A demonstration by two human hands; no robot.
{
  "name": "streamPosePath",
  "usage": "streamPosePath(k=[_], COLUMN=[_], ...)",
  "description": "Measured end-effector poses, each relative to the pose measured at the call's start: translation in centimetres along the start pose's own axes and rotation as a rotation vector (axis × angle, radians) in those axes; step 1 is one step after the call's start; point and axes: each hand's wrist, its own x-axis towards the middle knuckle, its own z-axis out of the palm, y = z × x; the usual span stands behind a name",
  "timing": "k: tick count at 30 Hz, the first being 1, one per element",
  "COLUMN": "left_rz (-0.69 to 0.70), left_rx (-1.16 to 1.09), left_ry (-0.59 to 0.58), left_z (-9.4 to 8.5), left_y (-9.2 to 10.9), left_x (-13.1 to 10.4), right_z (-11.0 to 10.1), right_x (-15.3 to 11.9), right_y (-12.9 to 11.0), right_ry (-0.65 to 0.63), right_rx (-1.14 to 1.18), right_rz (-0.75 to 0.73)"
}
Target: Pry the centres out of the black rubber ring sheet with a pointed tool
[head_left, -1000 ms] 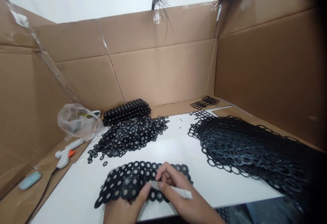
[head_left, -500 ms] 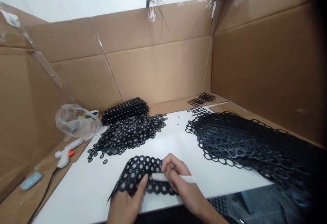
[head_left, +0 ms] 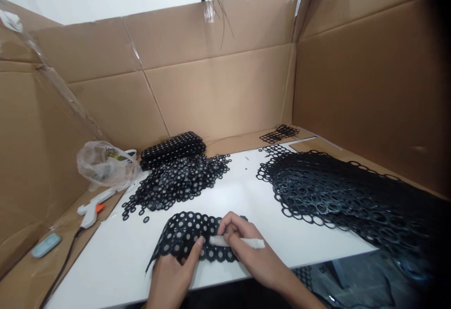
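Note:
A black strip of joined rings with pale round centres [head_left: 188, 224] lies at the front of the white board, its left end raised and curved. My left hand [head_left: 172, 275] grips the strip's near edge, with the thumb on top and the other fingers underneath, partly hidden. A slim white pen-like tool [head_left: 254, 243] is pinched in my right hand [head_left: 251, 249]. Its tip points left and meets the strip just right of my left thumb; I cannot tell what is at the tip. My right fingers rest over the strip's right part.
Loose black rings [head_left: 176, 182] are heaped at the left of the white board [head_left: 105, 262], before a rolled black mesh [head_left: 172, 148]. Stacked ring netting [head_left: 327, 191] spreads on the right. A corded glue gun [head_left: 92, 210], pale blue case [head_left: 46, 245] and plastic bag [head_left: 105, 166] lie left. Cardboard walls surround everything.
My right hand and the white tool have shifted slightly left along the strip. The left hand keeps its hold. The whole view has tilted a little, so the background sits slightly higher.

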Motion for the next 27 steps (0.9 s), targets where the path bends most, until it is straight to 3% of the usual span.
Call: streamPosePath(k=[9,15,21,27], left_rz=[-0.071,-0.079,-0.032,-0.008], left_rx=[-0.142,-0.100,-0.106,0.045], left_ry=[-0.043,0.033,0.073,-0.077], left_z=[-0.4,-0.8,-0.6,-0.1], left_y=[-0.1,-0.1,-0.8,-1.4], left_x=[-0.5,-0.3,0.0,0.4], right_z=[0.5,-0.6,-0.8,-0.3], right_x=[-0.6,0.2,0.4,0.1], right_y=[-0.4,0.6,0.7,0.2], right_ry=[-0.092,0.048,0.018,-0.006], right_rx=[-0.087,0.196,0.181,0.054], right_rz=[-0.172,-0.006,0.021,0.006])
